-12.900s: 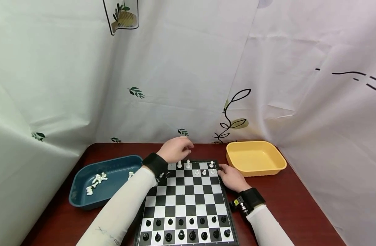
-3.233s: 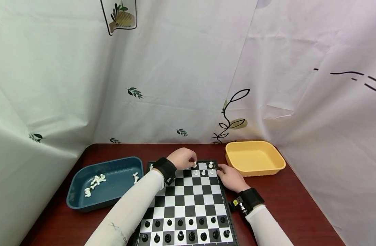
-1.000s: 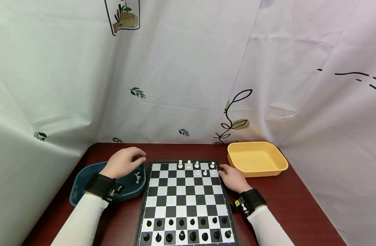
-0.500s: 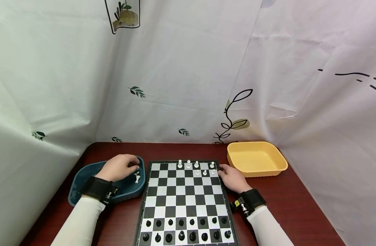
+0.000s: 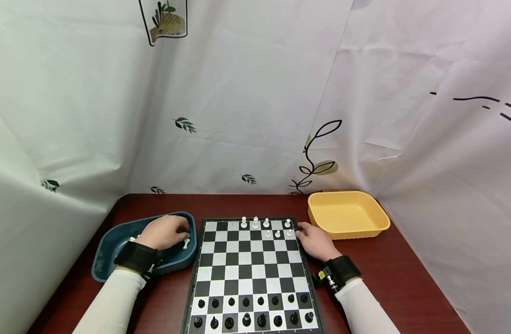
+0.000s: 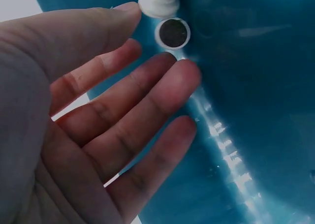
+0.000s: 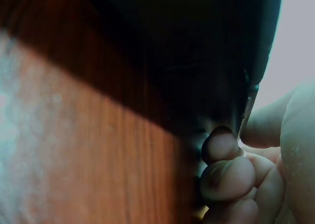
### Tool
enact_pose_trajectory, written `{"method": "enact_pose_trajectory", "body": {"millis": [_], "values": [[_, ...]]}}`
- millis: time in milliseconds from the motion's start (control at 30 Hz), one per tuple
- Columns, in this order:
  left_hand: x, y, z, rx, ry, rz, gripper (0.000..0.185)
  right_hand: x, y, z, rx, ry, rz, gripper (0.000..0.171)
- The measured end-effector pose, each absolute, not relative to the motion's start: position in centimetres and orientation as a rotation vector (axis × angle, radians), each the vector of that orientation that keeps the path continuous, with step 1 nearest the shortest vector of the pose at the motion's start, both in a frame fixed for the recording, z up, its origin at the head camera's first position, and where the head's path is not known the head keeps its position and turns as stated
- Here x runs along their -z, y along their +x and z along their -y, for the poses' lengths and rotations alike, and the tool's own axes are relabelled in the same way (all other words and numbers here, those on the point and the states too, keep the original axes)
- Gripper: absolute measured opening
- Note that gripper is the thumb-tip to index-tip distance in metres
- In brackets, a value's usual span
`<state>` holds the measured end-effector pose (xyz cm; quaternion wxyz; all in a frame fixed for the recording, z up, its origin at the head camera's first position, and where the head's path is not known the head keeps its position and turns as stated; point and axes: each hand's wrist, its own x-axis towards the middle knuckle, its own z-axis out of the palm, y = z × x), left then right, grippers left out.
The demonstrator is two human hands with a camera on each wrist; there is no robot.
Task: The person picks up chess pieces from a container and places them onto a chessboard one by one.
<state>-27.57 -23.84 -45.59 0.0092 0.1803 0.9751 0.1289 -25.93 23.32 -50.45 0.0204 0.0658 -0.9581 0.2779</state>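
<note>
In the head view, much of the tray (image 5: 106,255) is covered by the left hand (image 5: 161,233); the board (image 5: 251,258) and both sleeves (image 5: 111,304) are cut off at the bottom. In the left wrist view, a white piece (image 6: 158,2) is cropped at the top. In the right wrist view, the right hand (image 7: 293,155) is cropped at the right, the table (image 7: 113,155) blurred.

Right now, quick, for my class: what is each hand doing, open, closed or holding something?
Left hand: open in the tray, thumb tip by a white piece.
Right hand: closed, holding the board by its edge.
</note>
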Motion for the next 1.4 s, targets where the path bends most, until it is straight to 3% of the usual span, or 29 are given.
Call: {"method": "enact_pose_trajectory", "body": {"millis": [300,1100,1400], "values": [[45.5,-27.3,23.8,-0.379,0.625,-3.043,0.007,51.7,-26.7,-24.2,-0.854,0.257,2.941,0.044],[46.1,-27.5,23.9,-0.303,0.631,-3.064,0.032,50.7,-26.2,-23.6,-0.879,0.212,2.974,0.042],[45.7,-27.4,24.0,-0.255,0.607,-3.14,0.014,51.2,-26.5,-24.0,-0.865,0.248,2.948,0.045]]}}
